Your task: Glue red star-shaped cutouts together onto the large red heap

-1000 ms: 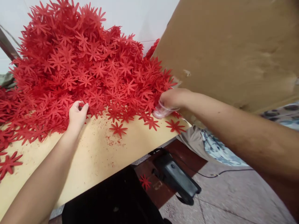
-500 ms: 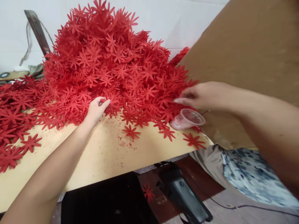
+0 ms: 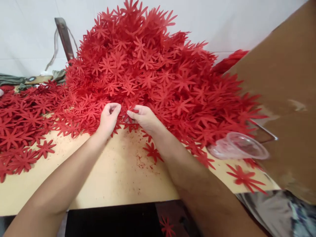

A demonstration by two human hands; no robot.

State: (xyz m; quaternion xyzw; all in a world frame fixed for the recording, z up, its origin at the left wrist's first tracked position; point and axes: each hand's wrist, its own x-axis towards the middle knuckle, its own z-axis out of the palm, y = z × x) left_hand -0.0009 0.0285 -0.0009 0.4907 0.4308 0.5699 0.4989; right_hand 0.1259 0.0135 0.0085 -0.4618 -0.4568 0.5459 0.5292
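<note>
Both my hands meet in front of a tall heap of red flower-shaped cutouts (image 3: 145, 62), low over the table. My left hand (image 3: 109, 119) is closed in a pinch, thumb against forefinger; whatever lies between the tips is too small to make out. Facing it, my right hand (image 3: 145, 119) pinches a red flower-shaped cutout (image 3: 127, 116) between thumb and fingers. The cutout's petals show in the narrow gap between the hands and blend with the heap behind. A single red cutout (image 3: 153, 152) lies on the table beside my right forearm.
A clear plastic cup (image 3: 247, 146) lies tipped at the right, near a thin metal rod (image 3: 265, 129). Brown cardboard (image 3: 283, 98) stands along the right side. More red cutouts (image 3: 14, 131) cover the left of the pale table (image 3: 98, 184). One cutout (image 3: 167, 227) is below the table edge.
My right hand has come from beside the plastic cup at the right to the middle, close to my left hand. The view has swung left. My left hand stays pinched before the heap.
</note>
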